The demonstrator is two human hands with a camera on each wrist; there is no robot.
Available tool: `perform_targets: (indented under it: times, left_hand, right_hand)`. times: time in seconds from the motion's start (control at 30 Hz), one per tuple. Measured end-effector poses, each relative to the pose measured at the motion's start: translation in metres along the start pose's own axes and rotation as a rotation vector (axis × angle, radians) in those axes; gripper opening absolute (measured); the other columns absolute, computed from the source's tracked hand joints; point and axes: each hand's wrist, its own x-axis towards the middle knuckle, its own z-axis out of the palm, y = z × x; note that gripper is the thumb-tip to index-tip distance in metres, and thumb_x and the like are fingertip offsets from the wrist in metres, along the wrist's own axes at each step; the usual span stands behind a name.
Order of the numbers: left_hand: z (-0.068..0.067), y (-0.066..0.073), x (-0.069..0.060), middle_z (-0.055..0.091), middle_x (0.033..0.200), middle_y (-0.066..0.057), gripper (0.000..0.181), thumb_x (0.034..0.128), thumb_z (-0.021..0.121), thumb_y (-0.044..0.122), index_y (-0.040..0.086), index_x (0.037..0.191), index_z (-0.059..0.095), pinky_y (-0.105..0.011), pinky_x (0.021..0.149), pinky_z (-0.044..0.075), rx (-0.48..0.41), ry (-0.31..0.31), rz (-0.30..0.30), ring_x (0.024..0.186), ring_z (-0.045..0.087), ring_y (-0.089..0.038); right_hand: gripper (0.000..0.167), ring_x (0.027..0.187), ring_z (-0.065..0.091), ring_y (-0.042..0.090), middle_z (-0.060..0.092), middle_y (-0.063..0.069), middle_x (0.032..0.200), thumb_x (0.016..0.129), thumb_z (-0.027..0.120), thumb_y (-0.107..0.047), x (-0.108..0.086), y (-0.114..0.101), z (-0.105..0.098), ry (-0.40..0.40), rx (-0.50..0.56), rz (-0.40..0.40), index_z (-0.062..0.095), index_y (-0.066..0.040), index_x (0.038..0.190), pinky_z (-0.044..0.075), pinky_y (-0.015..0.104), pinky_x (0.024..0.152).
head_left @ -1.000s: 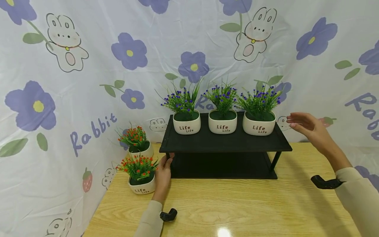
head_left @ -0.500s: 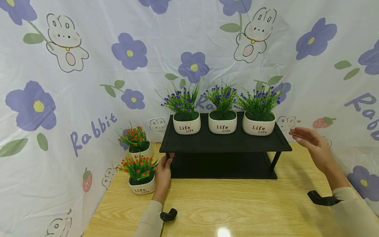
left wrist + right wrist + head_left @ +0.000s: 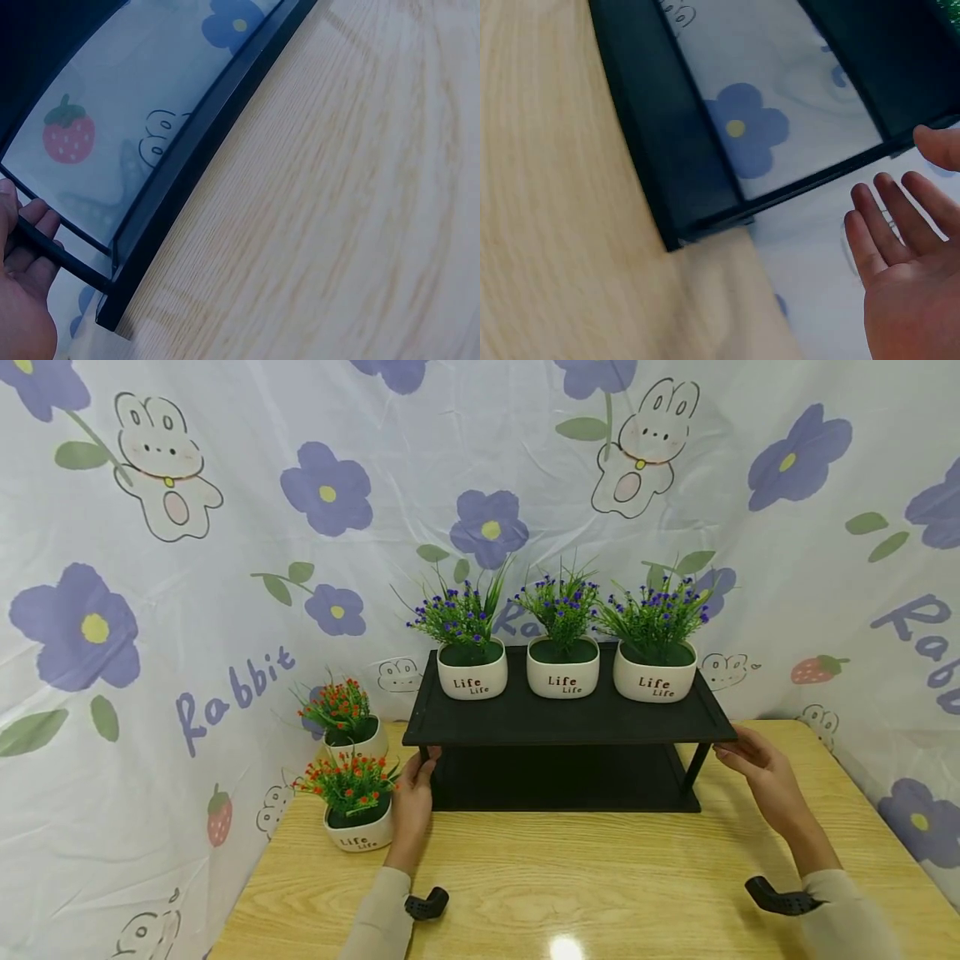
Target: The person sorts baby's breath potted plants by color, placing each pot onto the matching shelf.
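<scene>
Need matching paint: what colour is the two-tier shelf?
The shelf is black, seen best in the head view.

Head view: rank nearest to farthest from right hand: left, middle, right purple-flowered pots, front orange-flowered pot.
From the right hand:
1. Right purple-flowered pot: right side, on the shelf top.
2. Middle purple-flowered pot: between the other two.
3. Left purple-flowered pot: shelf top's left.
4. Front orange-flowered pot: on the table, left of the shelf.

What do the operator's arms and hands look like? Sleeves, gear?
The left hand and right hand are ungloved. Left sleeve and right sleeve are plain beige. Bent black left attachment and right attachment sit near the cuffs.
</scene>
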Motion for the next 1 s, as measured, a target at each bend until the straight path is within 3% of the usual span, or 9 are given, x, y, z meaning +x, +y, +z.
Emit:
perform_targets:
  times: [0.17,0.27,0.5,0.6,0.83,1.0]
  left_hand:
    - [-0.001,0.001,-0.001,0.063,0.151,-0.017,0.041,0.1138,0.054,0.030,0.012,0.150,0.060,-0.063,0.120,0.043,0.012,-0.014,-0.034,0.143,0.056,-0.041]
    - [-0.001,0.002,-0.002,0.062,0.151,-0.017,0.042,0.1137,0.054,0.030,0.012,0.151,0.060,-0.063,0.120,0.043,0.012,-0.014,-0.032,0.143,0.056,-0.041]
    - [-0.002,0.003,-0.002,0.063,0.150,-0.017,0.043,0.1137,0.054,0.030,0.011,0.151,0.059,-0.063,0.120,0.043,0.013,-0.010,-0.022,0.143,0.057,-0.041]
    - [-0.001,0.003,-0.002,0.065,0.149,-0.016,0.042,0.1136,0.054,0.030,0.012,0.151,0.060,-0.063,0.120,0.043,0.007,-0.011,-0.018,0.143,0.057,-0.040]
    - [-0.001,0.002,-0.002,0.061,0.153,-0.017,0.043,0.1136,0.054,0.029,0.010,0.152,0.059,-0.063,0.121,0.042,-0.008,-0.002,-0.027,0.144,0.055,-0.041]
    - [-0.002,0.003,-0.002,0.059,0.155,-0.017,0.043,0.1140,0.053,0.027,0.009,0.153,0.057,-0.063,0.122,0.041,-0.020,-0.006,-0.033,0.146,0.054,-0.041]
  right_hand:
    - [0.049,0.119,0.058,-0.017,0.060,-0.026,0.133,0.109,0.063,-0.016,-0.005,0.008,0.009,-0.007,-0.146,0.080,0.051,-0.012,0.156,0.049,0.004,0.095]
    - [0.061,0.126,0.055,-0.016,0.060,-0.015,0.146,0.108,0.066,-0.020,-0.004,0.011,0.016,-0.034,-0.189,0.099,0.043,-0.009,0.163,0.050,0.005,0.097]
    - [0.053,0.125,0.060,-0.012,0.066,-0.006,0.145,0.110,0.063,-0.022,-0.002,0.019,0.028,-0.031,-0.173,0.089,0.050,-0.005,0.158,0.050,0.005,0.098]
    - [0.050,0.125,0.063,-0.009,0.068,0.004,0.147,0.112,0.059,-0.026,-0.002,0.021,0.029,-0.019,-0.186,0.100,0.053,-0.004,0.156,0.049,0.005,0.098]
    - [0.047,0.123,0.064,-0.011,0.071,-0.005,0.139,0.113,0.055,-0.029,-0.001,0.027,0.031,0.012,-0.162,0.091,0.056,-0.002,0.151,0.051,0.008,0.101]
    - [0.048,0.122,0.063,-0.012,0.072,-0.001,0.140,0.113,0.055,-0.030,-0.001,0.029,0.031,0.026,-0.156,0.089,0.057,-0.001,0.151,0.052,0.010,0.101]
